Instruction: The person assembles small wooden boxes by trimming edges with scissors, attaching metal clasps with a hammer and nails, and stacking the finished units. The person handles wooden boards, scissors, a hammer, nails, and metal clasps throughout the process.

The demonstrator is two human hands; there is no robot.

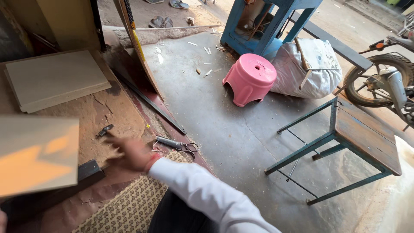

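Blurred pale board (36, 153) nearest, right hand (129, 153) spread open, gripping nothing.
Reaching toward small hammer (105, 130) beside pliers (177, 144); could knock either off through haste; left hand's grip impossible to tell.

There is only one view, so no part of the scene is being shared with another. The camera is sitting on the person's head and is looking down and forward, tilted a bit to one side. It is close to the right hand (129, 153), which is reaching out low in the picture and looking blurry. Just past that hand, the dusty board (108, 112) is filling the left side. Farther out from the hand, the camera is facing across the grey floor (224, 129) to a pink stool (250, 84), with a metal bench (366, 138) well off to the hand's right.
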